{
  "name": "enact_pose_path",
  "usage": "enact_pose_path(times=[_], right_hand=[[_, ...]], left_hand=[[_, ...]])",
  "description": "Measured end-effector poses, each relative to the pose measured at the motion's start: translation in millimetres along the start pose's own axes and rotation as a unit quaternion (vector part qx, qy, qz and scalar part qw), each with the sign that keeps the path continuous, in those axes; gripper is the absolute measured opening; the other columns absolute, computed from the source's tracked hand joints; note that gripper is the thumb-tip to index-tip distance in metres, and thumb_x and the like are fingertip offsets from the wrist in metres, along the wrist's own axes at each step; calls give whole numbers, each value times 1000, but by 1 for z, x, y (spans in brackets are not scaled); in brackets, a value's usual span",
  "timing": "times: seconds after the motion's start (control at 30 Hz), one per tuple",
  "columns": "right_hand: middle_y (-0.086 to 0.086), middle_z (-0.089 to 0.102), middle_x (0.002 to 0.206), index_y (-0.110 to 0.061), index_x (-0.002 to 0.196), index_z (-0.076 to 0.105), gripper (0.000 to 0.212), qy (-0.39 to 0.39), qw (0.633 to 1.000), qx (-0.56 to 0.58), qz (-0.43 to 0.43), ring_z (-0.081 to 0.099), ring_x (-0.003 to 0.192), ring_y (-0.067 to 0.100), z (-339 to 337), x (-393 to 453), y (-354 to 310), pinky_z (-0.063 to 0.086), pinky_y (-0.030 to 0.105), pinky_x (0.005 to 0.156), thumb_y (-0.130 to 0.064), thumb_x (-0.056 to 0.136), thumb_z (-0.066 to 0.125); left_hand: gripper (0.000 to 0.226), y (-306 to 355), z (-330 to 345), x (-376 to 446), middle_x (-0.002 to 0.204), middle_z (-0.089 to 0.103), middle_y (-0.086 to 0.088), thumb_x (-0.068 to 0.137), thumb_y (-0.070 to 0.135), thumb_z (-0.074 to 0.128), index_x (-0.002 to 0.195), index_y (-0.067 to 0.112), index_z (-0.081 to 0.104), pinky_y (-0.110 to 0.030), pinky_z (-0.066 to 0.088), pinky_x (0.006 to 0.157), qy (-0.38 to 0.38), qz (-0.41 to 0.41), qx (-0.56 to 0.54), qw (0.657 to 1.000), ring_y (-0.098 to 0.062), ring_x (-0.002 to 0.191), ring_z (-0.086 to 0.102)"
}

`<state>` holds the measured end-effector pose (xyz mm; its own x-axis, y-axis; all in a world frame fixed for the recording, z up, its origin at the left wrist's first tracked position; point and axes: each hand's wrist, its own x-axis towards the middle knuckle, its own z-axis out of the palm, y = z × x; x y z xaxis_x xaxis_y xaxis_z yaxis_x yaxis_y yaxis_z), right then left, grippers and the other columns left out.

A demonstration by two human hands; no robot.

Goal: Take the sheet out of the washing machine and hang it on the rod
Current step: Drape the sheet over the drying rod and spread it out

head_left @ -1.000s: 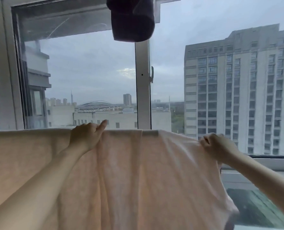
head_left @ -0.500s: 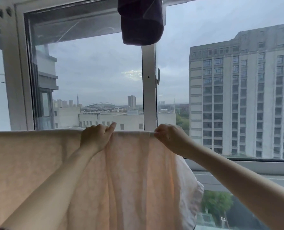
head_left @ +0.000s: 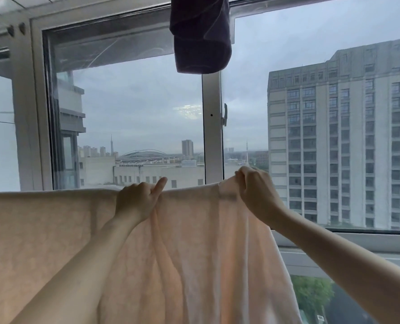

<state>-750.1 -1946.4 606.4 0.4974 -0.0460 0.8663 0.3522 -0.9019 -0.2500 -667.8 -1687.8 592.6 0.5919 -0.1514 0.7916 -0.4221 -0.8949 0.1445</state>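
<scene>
Peach sheet [head_left: 54,230], draped over rod, apparently; rod itself hidden. Left hand [head_left: 137,199] and right hand [head_left: 256,195] each clutch its top edge. Dark cloth [head_left: 201,36] overhead.

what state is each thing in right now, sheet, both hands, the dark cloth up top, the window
sheet: draped over a line at its top edge, hanging down, creased at the right end
left hand: closed on the sheet's top edge, thumb raised
right hand: pinching the top edge, lifting it slightly
dark cloth: hanging overhead, untouched
window: looks shut
rod: hidden under the sheet
</scene>
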Motion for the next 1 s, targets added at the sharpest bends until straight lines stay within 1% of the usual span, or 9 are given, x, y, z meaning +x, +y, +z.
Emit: enact_pose_path(times=[0.23, 0.33, 0.43, 0.5, 0.57, 0.67, 0.73, 0.83, 1.0], right_hand=[[5, 45, 61, -8, 69, 46, 33, 62, 990, 21, 127, 40, 55, 19, -50, -1, 60, 30, 25, 49, -10, 101, 36], [5, 48, 59, -12, 64, 44, 36, 8, 989, -29, 143, 45, 54, 20, -56, -26, 89, 31, 24, 47, -13, 100, 37], [4, 50, 61, -16, 60, 44, 39, -106, 976, -111, 153, 48, 54, 20, -52, -52, 105, 33, 28, 48, -18, 99, 41], [4, 53, 64, -17, 59, 45, 38, -159, 968, -138, 139, 52, 58, 20, -47, -60, 106, 37, 31, 51, -19, 98, 43], [3, 56, 65, -16, 61, 50, 36, -178, 972, -114, 103, 51, 57, 16, -44, -58, 97, 40, 33, 56, -17, 96, 46], [0, 64, 82, -10, 87, 66, 23, -157, 986, -28, 42, 52, 63, 5, -35, -42, 68, 38, 18, 57, -15, 97, 46], [-2, 62, 95, -10, 103, 66, 24, -120, 993, 4, -3, 54, 75, 8, -27, -30, 45, 36, 12, 62, -21, 99, 45], [-3, 59, 106, -14, 113, 64, 26, -92, 994, 19, -57, 55, 83, 9, -10, -18, 17, 42, 21, 72, -29, 97, 49], [-3, 64, 102, -15, 102, 67, 17, -84, 993, -5, -80, 59, 83, 11, 10, -13, -9, 50, 27, 73, -25, 94, 55]], left_hand=[[69, -3, 2, 0, 53, 53, -1, 92, 60, 20, 51, 13, 49, -31, 32, 58, 9, -12, 12, 1000, -18, 55, 51], [73, -1, 7, 3, 54, 55, -3, 90, 62, 17, 55, 10, 53, -30, 31, 57, 10, -12, 25, 1000, -18, 55, 51], [70, 5, 10, 4, 54, 52, -1, 91, 61, 19, 55, 12, 52, -31, 30, 57, 9, -16, 36, 999, -21, 57, 51], [69, 7, 11, 5, 53, 49, 1, 90, 62, 18, 54, 14, 51, -31, 29, 56, 7, -17, 39, 999, -22, 57, 50], [72, 6, 13, 6, 53, 48, 3, 90, 63, 17, 62, 13, 60, -30, 30, 57, 5, -17, 49, 999, -22, 58, 50], [70, 2, 15, 8, 57, 53, 1, 94, 61, 21, 82, 13, 71, -30, 34, 60, 5, -23, 59, 998, -22, 61, 52], [70, 0, 16, 8, 59, 56, -1, 93, 61, 21, 79, 14, 71, -30, 35, 61, 5, -18, 51, 999, -22, 61, 53], [70, 1, 13, 7, 56, 54, 0, 92, 61, 21, 67, 13, 65, -30, 35, 61, 4, -11, 30, 999, -22, 59, 53], [64, -4, 8, 4, 53, 55, -3, 95, 57, 23, 51, 15, 44, -31, 33, 60, 2, -7, 9, 1000, -21, 55, 54]])
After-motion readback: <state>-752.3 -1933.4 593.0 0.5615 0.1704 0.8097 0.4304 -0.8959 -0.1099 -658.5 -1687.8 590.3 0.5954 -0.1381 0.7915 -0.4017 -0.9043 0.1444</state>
